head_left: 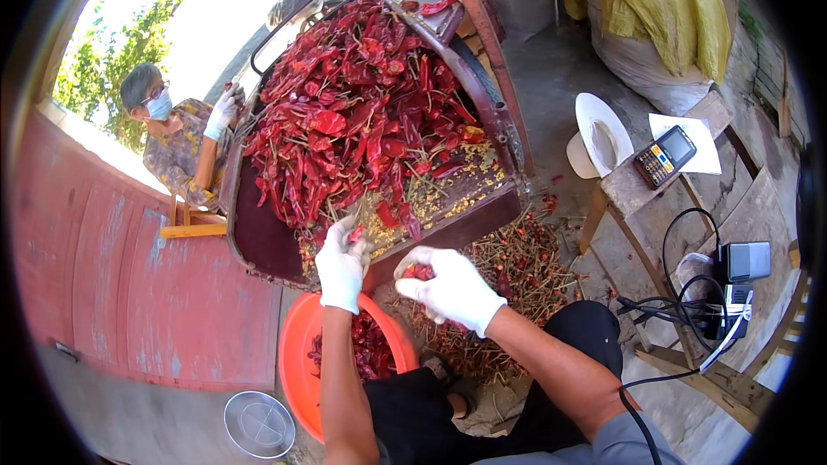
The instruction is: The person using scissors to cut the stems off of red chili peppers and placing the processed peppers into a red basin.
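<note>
Both of my hands wear white gloves and meet just off the near edge of a metal cart bed (448,237). My left hand (341,271) is closed in a pinch, with a small red bit of dried chili pepper (356,233) at its fingertips. My right hand (455,286) curls around another dried chili pepper (420,272), which shows between thumb and fingers. A large heap of dried red chili peppers (345,112) fills the bed, with yellow seeds scattered along its near side. Below my left forearm, an orange basin (289,362) holds more red pepper pieces.
Stems and pepper scraps (517,284) cover the floor beside my legs. A wire sieve (258,424) lies at lower left. A masked person (177,142) sits across at the left. To the right, a wooden bench (633,185) bears a handheld device (665,157) beside a white hat (594,138).
</note>
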Demonstrator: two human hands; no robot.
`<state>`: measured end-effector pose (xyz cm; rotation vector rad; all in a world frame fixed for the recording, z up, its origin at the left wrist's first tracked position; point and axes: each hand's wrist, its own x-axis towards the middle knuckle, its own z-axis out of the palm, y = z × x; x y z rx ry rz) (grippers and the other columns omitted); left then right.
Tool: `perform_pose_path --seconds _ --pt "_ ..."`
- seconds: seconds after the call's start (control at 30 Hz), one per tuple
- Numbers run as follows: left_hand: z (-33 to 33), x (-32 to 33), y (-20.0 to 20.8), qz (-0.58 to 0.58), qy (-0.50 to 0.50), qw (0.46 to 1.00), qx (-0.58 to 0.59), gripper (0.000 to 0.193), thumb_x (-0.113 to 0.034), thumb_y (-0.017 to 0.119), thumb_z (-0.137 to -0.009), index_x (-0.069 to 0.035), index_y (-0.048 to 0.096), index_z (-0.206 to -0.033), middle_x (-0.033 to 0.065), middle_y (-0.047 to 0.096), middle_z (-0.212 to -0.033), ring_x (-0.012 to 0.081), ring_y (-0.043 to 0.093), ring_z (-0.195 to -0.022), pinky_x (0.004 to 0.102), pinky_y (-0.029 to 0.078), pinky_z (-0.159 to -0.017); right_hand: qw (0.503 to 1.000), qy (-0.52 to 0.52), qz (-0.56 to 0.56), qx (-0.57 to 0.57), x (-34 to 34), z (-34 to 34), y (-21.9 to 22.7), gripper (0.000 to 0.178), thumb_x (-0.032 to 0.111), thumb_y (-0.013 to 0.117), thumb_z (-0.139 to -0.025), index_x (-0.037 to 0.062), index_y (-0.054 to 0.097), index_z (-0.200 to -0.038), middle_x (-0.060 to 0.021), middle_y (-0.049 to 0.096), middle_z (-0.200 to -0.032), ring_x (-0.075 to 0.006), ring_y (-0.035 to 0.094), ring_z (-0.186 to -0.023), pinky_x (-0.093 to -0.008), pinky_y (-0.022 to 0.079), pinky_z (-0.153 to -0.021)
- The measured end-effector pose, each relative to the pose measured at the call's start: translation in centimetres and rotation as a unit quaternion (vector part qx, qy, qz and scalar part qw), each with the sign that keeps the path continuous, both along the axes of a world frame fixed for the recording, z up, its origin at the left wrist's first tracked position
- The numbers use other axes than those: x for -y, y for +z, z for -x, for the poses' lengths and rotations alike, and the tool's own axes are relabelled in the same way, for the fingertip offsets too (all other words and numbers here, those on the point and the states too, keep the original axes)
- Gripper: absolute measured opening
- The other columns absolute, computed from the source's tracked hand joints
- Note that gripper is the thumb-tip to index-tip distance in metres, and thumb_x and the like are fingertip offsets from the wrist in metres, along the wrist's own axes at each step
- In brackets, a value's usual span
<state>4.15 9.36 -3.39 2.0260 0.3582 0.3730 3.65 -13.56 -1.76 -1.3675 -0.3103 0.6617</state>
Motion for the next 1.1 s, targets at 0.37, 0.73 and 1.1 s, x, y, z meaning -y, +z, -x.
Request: perform_pose_path --seconds 0.37,0.73,1.1 --pt "6.8 4.5 2.8 -0.082 -0.027 0.995 -0.050 0.035 0.002 0.065 -0.091 0.002 0.064 -0.126 0.0013 0.069 -0.094 0.0054 0.056 -0.068 0.0210 0.049 -0.062 0.909 -0.182 0.075 0.367 -1.4 0.5 -1.8 0.035 0.029 0.073 -0.085 0.0145 0.068 -0.117 -0.0107 0.068 -0.084 -0.0273 0.067 -0.077 -0.0377 0.054 -0.071" --pt "8.6 5.8 2.7 -0.309 -0.073 0.948 -0.037 0.055 0.005 0.062 -0.085 -0.010 0.055 -0.137 0.0181 0.072 -0.094 0.0282 0.072 -0.085 0.0350 0.056 -0.076 0.879 -0.139 0.123 0.438 -2.7 1.8 -2.5 0.030 0.029 0.071 -0.086 0.0120 0.066 -0.110 -0.0086 0.067 -0.090 -0.0272 0.067 -0.079 -0.0379 0.054 -0.071" --pt "9.0 5.7 3.3 -0.232 -0.118 0.964 -0.052 0.052 0.000 0.065 -0.087 -0.009 0.054 -0.137 0.0095 0.068 -0.079 0.0207 0.066 -0.068 0.0322 0.054 -0.067 0.941 -0.077 0.145 0.295 -2.5 1.9 -1.4 0.013 0.018 0.069 -0.088 0.0067 0.067 -0.095 -0.0087 0.066 -0.072 -0.0237 0.065 -0.064 -0.0351 0.052 -0.059"
